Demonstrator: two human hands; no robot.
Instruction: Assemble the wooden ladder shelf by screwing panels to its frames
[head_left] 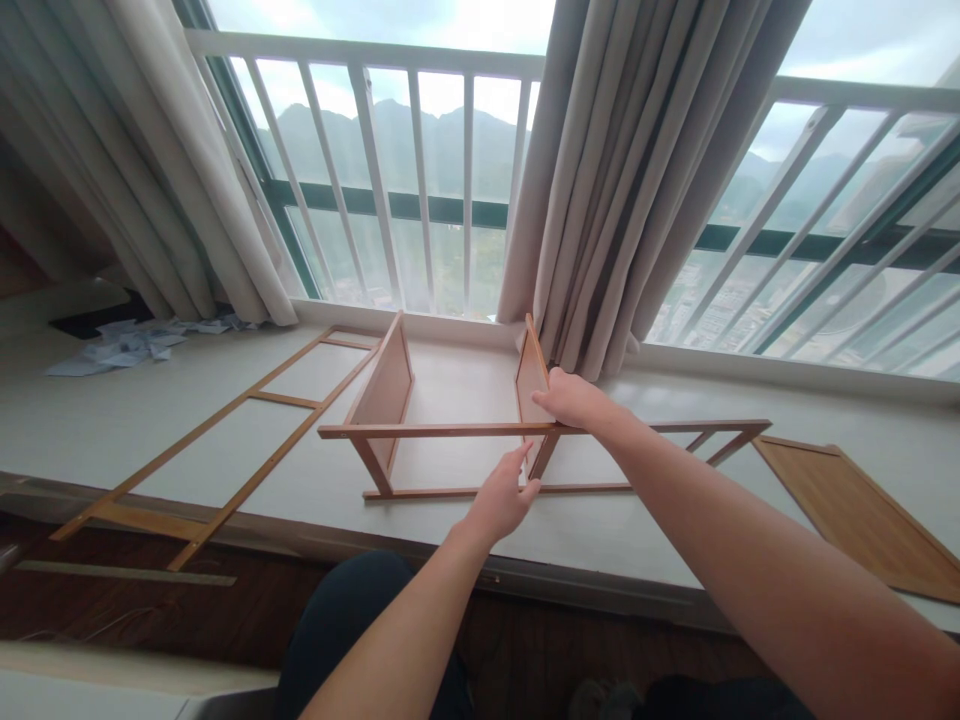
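Mid-ledge, near window: we clasp right hand (574,398) over wooden frame (450,430) top rail; left hand (501,497) half-open, fingertips at rail, gripping nothing; risk: unbraced upright panel (531,378) tips sideways

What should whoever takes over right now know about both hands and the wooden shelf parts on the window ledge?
Right hand: resting on the top of the upright panel, where it meets the long rail.
Left hand: open, fingertips just under that rail.
Done: two panels stand in the rail frame; the second panel is to the left.
Left: ladder frame and flat board lie unattached on the ledge.
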